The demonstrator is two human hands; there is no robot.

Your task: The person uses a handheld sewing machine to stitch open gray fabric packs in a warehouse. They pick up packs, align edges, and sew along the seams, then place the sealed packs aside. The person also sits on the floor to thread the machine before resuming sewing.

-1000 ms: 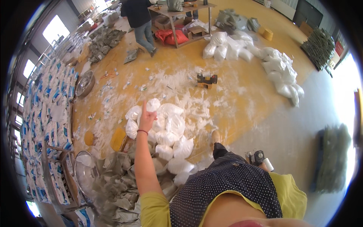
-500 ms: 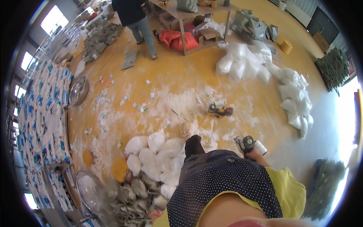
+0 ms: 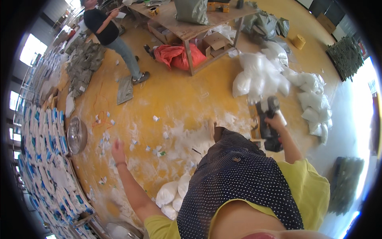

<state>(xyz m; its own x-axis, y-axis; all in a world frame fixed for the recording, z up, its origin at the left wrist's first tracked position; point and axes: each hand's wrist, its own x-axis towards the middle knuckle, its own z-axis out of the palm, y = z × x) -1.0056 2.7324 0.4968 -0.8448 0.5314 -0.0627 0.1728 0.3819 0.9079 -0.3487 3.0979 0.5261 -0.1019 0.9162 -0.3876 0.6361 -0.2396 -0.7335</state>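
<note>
My left hand [image 3: 117,149] hangs out over the powdery yellow floor [image 3: 179,99], a little blurred, with fingers loosely apart and nothing visible in them. My right hand [image 3: 274,121] grips a dark hand-held machine [image 3: 268,107] with a white spool on it, held out at my right side. Behind it, partly hidden, a black and yellow tool [image 3: 253,128] appears near the floor. A pile of white bags [image 3: 167,193] lies low beside my body, partly covered by my apron.
A co-worker [image 3: 103,28] stands left of a table [image 3: 159,12] with boxes and red bags [image 3: 179,57] underneath. White bags [image 3: 260,75] lie right ahead. Stacked sacks [image 3: 43,151] and a metal basin [image 3: 76,135] line the left; grey bundles [image 3: 85,63] lie beyond.
The view has moved forward, past the near bag pile. My left hand reappeared farther left, finger no longer raised; my right hand lifted the machine higher. The co-worker shifted left, forearm now raised.
</note>
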